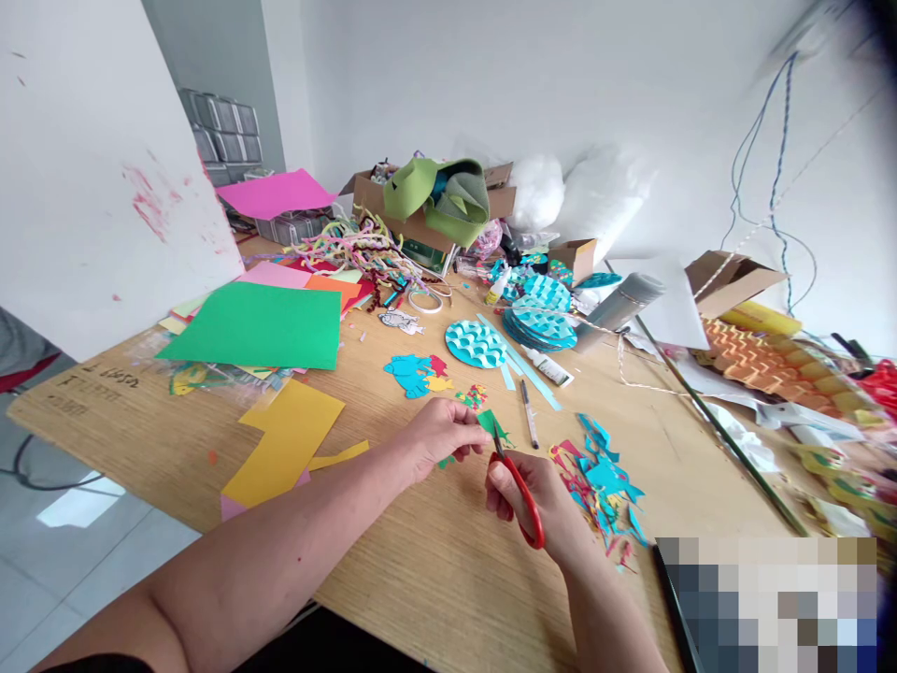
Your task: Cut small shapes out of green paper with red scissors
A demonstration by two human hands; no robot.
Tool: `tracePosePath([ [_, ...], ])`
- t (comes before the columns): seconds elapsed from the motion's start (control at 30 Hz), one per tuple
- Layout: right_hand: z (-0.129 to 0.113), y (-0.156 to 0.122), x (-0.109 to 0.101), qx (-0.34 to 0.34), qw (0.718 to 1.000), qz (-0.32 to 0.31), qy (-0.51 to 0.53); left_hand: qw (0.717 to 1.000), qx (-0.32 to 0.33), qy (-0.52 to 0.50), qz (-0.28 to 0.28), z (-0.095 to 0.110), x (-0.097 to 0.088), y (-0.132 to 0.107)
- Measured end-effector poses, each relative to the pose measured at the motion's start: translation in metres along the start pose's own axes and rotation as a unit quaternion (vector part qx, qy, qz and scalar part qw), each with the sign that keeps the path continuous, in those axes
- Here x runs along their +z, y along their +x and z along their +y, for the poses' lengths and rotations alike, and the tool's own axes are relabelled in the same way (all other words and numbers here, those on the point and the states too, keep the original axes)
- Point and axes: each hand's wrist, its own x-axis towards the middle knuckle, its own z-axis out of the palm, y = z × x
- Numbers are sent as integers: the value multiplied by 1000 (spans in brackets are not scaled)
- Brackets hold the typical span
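My right hand [536, 491] is closed round the handles of red-handled scissors [527, 505], whose blades point up and left. Their tips are at a small piece of green paper [491, 425], which my left hand [443, 436] pinches between thumb and fingers. Just behind my hands lies a scatter of tiny green, red and yellow paper bits [473, 397]. Blue, red and yellow fish cut-outs [412, 374] rest a little farther back. Beyond the scissors is a pen [529, 413]. Blue and red paper scraps [604, 472] are heaped right of my right hand.
Coloured sheets with a green one [256, 325] on top lie left, near cut yellow paper [291, 435]. Round blue scaled pieces [476, 344], a glue tube [548, 366] and a grey roll [623, 304] stand farther back. A dark-edged pixelated area [771, 608] fills the lower right.
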Motion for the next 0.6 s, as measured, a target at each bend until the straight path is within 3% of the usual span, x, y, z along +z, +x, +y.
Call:
tracePosePath([
  [0.6,2,-1,-1,0,1000,-12,3,1000,1,3,-25,-5,-5,6],
])
